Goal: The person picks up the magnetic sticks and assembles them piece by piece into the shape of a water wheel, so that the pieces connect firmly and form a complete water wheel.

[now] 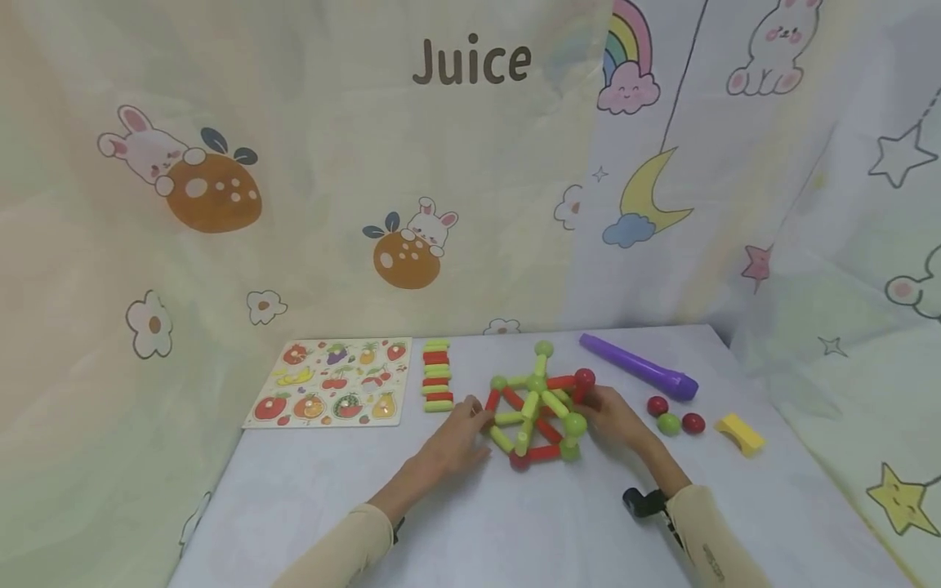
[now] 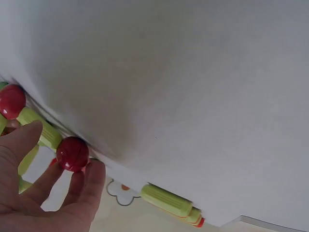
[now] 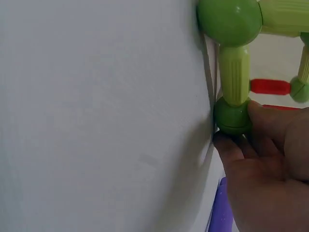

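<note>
A ball-and-rod toy structure [image 1: 537,384] of red and green pieces stands on the table between both hands. At its left side my left hand [image 1: 457,441] holds it low down. In the left wrist view those fingers curl about a red ball [image 2: 72,153], with the thumb by a light-green rod [image 2: 42,129]. My right hand [image 1: 617,418] grips the structure's right side. Its thumb and fingers pinch a green ball [image 3: 232,117] at the bottom in the right wrist view. Part of the far side is hidden behind nearer rods and the right hand.
A fruit picture board [image 1: 331,384] lies at the left, beside a column of red and green rods [image 1: 437,371]. To the right are a purple microphone-shaped toy [image 1: 639,366], loose red balls [image 1: 693,423], a green ball [image 1: 668,424] and a yellow arched block [image 1: 741,434].
</note>
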The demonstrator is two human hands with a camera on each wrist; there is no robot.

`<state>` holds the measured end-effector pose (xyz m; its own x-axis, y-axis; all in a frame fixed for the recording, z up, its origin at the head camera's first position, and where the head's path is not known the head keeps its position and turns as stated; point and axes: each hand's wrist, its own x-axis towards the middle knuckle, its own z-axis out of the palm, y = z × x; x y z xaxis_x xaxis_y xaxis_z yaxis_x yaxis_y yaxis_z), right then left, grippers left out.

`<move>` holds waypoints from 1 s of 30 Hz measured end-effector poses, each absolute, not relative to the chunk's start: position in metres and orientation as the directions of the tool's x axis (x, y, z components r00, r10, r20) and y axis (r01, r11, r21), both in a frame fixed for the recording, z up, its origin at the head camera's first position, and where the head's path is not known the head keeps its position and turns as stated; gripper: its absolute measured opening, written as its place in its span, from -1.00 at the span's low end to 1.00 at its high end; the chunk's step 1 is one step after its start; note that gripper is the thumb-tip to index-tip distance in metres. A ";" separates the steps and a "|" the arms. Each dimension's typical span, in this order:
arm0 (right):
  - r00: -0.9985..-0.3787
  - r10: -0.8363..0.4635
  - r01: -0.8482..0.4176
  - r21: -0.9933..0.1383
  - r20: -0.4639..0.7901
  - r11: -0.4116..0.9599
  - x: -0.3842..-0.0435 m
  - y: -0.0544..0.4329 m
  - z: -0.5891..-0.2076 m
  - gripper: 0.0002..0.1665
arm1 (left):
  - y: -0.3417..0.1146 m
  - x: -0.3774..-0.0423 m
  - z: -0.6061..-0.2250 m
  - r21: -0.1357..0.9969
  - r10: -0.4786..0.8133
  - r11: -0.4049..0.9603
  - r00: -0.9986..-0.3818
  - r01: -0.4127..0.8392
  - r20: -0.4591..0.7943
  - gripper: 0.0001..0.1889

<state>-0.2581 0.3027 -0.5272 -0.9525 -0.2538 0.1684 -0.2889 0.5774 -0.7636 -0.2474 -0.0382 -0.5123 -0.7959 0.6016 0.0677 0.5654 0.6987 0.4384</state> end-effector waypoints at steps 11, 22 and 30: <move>-0.959 -0.057 -0.155 -0.344 0.278 0.926 -0.200 0.362 -0.485 -0.57 | -0.027 -0.228 -0.509 0.467 0.614 0.699 -0.790 0.541 -0.003 -0.59; -0.978 -0.075 -0.127 -0.273 0.193 0.954 -0.190 0.385 -0.505 -0.74 | -0.026 -0.224 -0.507 0.453 0.609 0.708 -0.793 0.542 -0.003 -0.56; -0.950 -0.055 -0.159 -0.323 0.308 0.933 -0.181 0.379 -0.492 -0.70 | -0.027 -0.224 -0.509 0.463 0.597 0.711 -0.802 0.529 0.001 -0.50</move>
<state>-0.1814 0.3789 -0.4919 -0.9497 -0.0554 0.3081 -0.1593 0.9329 -0.3231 -0.2241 -0.0267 -0.5086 -0.8024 0.5968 0.0012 0.5294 0.7108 0.4631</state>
